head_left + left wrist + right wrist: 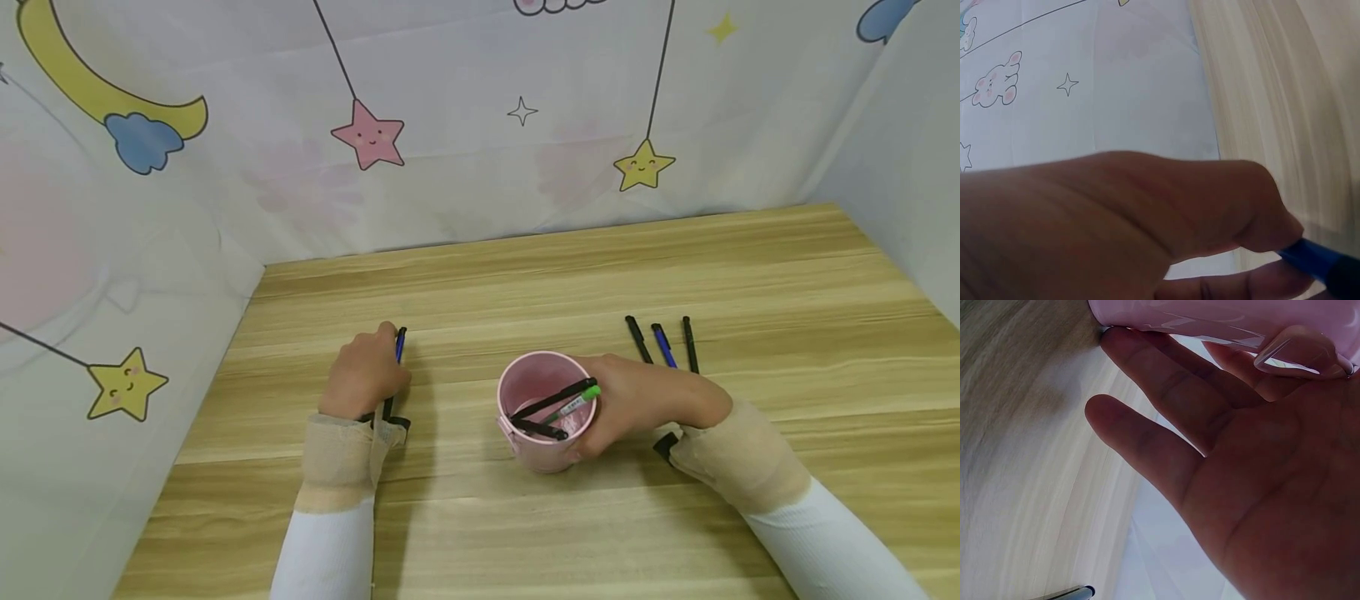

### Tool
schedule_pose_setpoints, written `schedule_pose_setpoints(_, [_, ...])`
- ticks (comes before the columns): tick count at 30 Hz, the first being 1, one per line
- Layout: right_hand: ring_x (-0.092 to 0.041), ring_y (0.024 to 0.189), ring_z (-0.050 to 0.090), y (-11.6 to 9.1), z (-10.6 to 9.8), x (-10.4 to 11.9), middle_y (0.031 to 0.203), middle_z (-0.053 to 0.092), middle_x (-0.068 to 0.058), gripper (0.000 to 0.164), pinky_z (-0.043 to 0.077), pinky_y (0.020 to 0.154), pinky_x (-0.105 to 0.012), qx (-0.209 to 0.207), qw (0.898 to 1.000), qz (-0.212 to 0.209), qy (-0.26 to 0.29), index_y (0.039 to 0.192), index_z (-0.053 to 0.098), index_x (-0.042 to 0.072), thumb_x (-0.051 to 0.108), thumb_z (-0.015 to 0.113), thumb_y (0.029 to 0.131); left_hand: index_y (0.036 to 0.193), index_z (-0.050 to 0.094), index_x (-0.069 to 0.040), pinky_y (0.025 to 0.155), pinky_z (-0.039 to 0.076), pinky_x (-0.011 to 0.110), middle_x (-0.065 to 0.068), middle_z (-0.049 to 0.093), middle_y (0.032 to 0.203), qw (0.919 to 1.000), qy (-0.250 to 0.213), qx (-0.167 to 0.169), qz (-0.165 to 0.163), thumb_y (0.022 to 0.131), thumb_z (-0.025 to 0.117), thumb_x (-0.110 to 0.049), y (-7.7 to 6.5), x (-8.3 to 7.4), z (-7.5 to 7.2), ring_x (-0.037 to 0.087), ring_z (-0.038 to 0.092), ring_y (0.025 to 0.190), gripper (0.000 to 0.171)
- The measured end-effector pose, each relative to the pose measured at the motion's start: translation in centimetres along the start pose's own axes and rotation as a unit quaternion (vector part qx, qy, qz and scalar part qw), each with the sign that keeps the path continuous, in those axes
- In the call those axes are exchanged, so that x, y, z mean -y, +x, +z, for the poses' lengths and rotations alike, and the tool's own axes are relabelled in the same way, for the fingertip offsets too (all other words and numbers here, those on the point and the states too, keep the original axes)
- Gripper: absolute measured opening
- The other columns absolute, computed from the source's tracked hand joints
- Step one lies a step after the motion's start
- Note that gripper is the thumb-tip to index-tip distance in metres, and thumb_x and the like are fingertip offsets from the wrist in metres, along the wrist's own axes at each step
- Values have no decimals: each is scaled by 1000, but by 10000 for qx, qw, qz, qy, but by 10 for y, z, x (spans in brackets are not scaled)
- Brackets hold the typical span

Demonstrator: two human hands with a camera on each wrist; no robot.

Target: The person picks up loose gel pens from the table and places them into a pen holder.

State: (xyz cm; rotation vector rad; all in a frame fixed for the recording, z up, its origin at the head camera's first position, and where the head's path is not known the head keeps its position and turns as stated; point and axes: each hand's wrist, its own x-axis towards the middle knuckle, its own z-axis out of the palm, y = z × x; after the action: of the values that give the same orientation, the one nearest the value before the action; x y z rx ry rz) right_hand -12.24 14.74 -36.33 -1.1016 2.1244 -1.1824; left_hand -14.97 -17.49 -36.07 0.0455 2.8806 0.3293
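Note:
On the left of the table, my left hand (365,372) pinches a blue pen with a black end (400,346) between thumb and fingers. The same pen (1313,258) shows at the fingertips in the left wrist view. My right hand (641,396) holds a small pink bucket (543,458) from its right side, thumb in front and fingers behind. Several pens lean inside it, among them a black one (551,400) and one with a green tip (592,392). In the right wrist view, fingertips touch the wall of the bucket (1210,315) near a loop handle (1304,353).
Behind my right hand lie a black pen (637,337), a blue pen (663,343) and another black pen (690,343), partly hidden by the hand. The wood-grain table (480,292) ends at a cloth backdrop (465,192) printed with stars.

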Motion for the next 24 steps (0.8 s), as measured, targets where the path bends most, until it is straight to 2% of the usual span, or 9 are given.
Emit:
schedule_pose_setpoints(5, [-14, 101, 55, 0, -1, 11, 112, 62, -4, 72, 44, 91, -44, -15, 10000, 43, -38, 123, 52, 9, 17, 83, 59, 122, 43, 1, 49, 47, 34, 18, 57, 87, 10000, -73, 21, -51, 79, 59, -11, -1, -2, -2, 28, 54, 63, 48])
schedule_pose_setpoints(13, [-6, 99, 55, 1, 2, -16, 109, 61, 14, 75, 46, 90, -38, -74, 9985, 127, -522, 123, 53, 20, 42, 84, 58, 127, 42, -1, 45, 43, 32, 15, 57, 80, 9999, -76, -142, 5, 78, 58, -10, -2, -6, -4, 25, 52, 57, 53])
schedule_pose_setpoints(19, [-6, 100, 55, 1, 2, -20, 110, 61, 13, 75, 46, 90, -38, -46, 9988, 91, -471, 123, 54, 20, 44, 84, 59, 123, 44, -1, 43, 40, 31, 13, 56, 73, 9993, -187, -288, 177, 77, 57, -9, -5, -7, -6, 23, 49, 53, 48])
schedule_pose_setpoints(24, [-6, 100, 55, 1, 2, -19, 110, 61, 12, 75, 46, 90, -38, -39, 9989, 110, -454, 123, 54, 19, 42, 84, 59, 118, 47, -1, 44, 42, 32, 13, 57, 74, 9987, -255, -352, 280, 78, 57, -10, -6, -7, -7, 24, 50, 54, 42])
